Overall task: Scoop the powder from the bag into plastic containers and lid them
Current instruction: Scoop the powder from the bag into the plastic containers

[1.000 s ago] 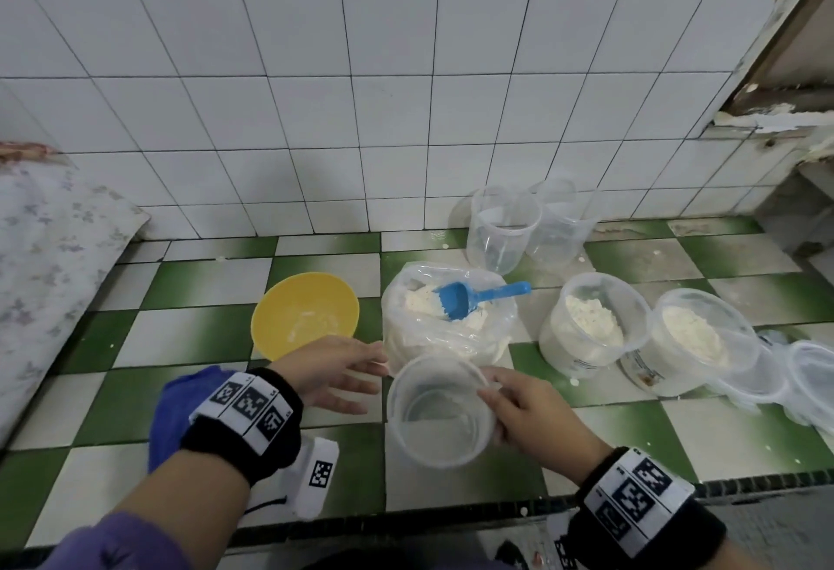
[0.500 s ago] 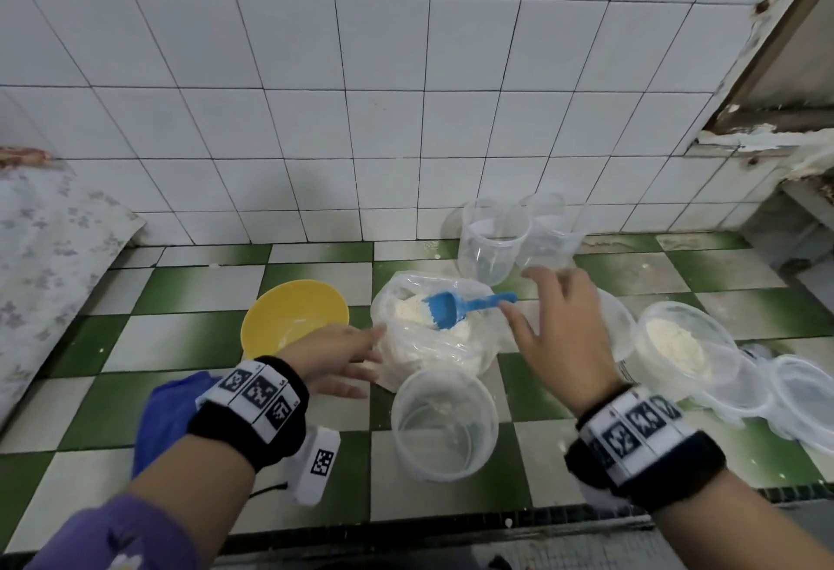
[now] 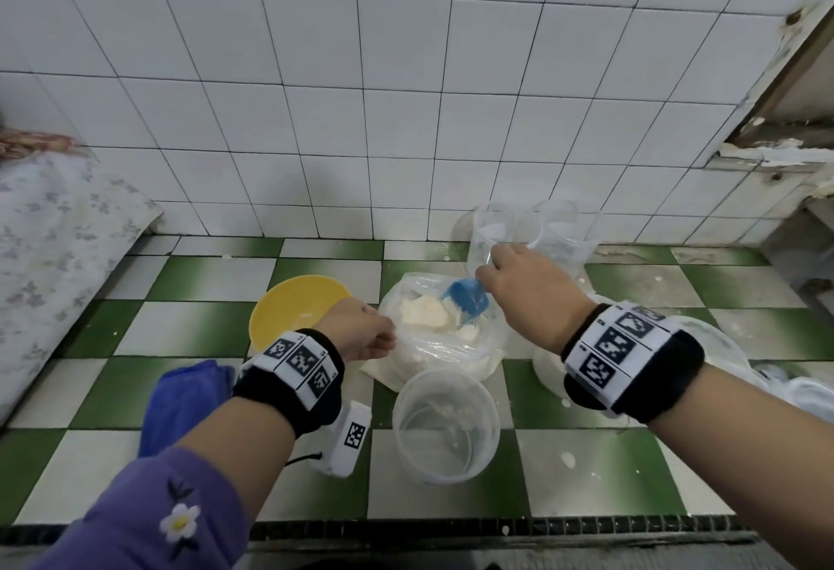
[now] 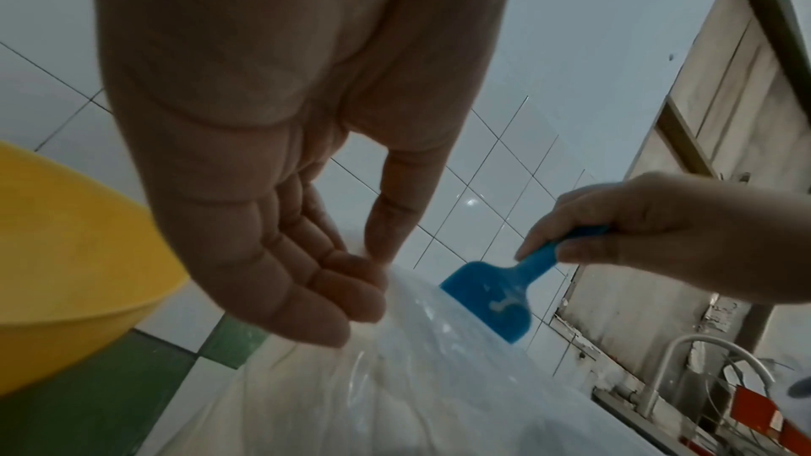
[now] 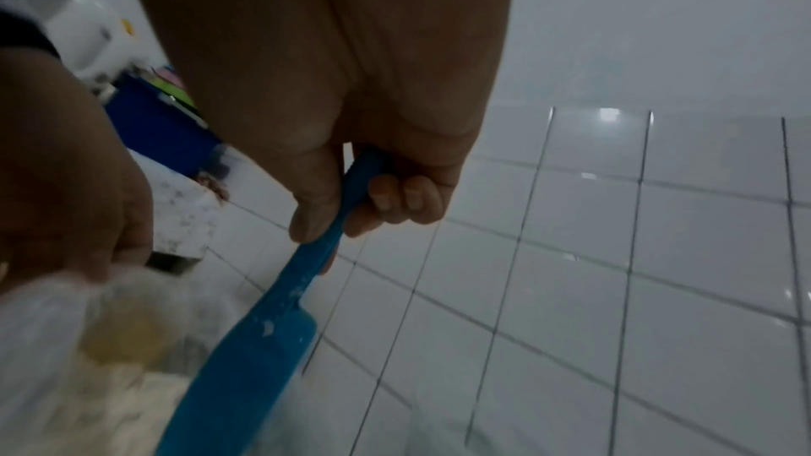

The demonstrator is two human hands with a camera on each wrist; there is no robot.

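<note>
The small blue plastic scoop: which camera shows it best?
The left wrist view: the small blue plastic scoop shows its blade and handle sharply. The head view shows it small, handle hidden; the right wrist view is blurred.

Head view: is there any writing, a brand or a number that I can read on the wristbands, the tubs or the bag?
No readable words or brands show.
Left wristband: black-and-white square code patterns; small marks beside them, too small to read.
Right wristband: the same kind of patterns, marks unreadable.
White device under the left wrist: one square code, no words.
Bag, blue scoop and empty container: no label visible.
</note>
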